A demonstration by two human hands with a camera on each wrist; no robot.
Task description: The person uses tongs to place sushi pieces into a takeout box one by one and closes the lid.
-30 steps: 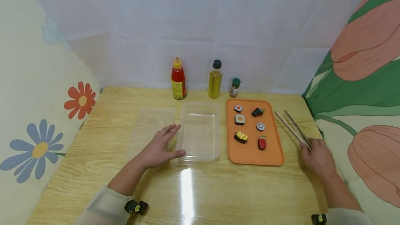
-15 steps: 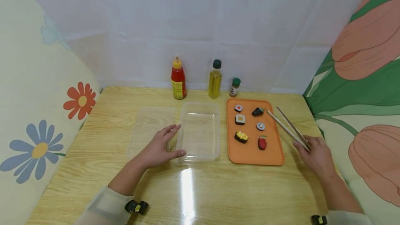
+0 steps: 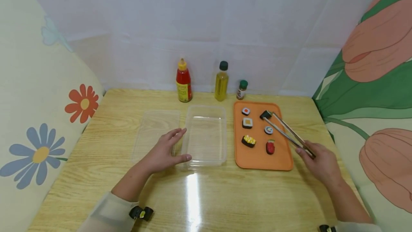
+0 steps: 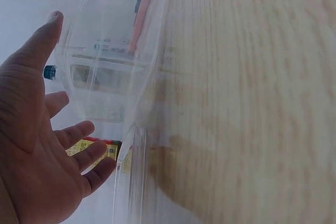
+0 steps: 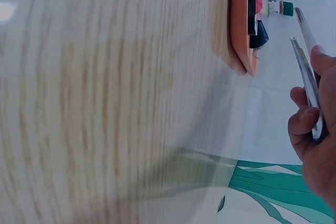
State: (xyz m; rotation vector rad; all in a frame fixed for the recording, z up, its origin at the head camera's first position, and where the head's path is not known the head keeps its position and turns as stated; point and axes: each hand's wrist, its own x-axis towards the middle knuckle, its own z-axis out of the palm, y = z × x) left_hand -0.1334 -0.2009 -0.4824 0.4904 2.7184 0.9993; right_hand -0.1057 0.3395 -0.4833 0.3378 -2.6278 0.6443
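Wood-grain table (image 3: pixel 257 203) bears an orange tray (image 3: pixel 257 159), right of centre, holding six sushi pieces in two columns. Left of it, a clear plastic container (image 3: pixel 206 140); table grain shows through its floor. Flat clear lid (image 3: pixel 157 126) lies beside the container, on its left. Left hand (image 3: pixel 164 155): thumb and fingers spread wide, at the container's left wall, above part of the lid; contact cannot be told. Right hand (image 3: pixel 323 162): thumb and fingers gripping metal tongs (image 3: pixel 283 133), arms apart, reaching over the tray's right edge. Behind: red sauce bottle (image 3: pixel 184 83), oil bottle (image 3: pixel 221 85), small green-capped jar (image 3: pixel 242 90). Black cone-shaped sushi (image 3: pixel 265 114), far right of the tray, lies ahead and left of the right hand, at the tongs' tips; whether it is pinched cannot be told.
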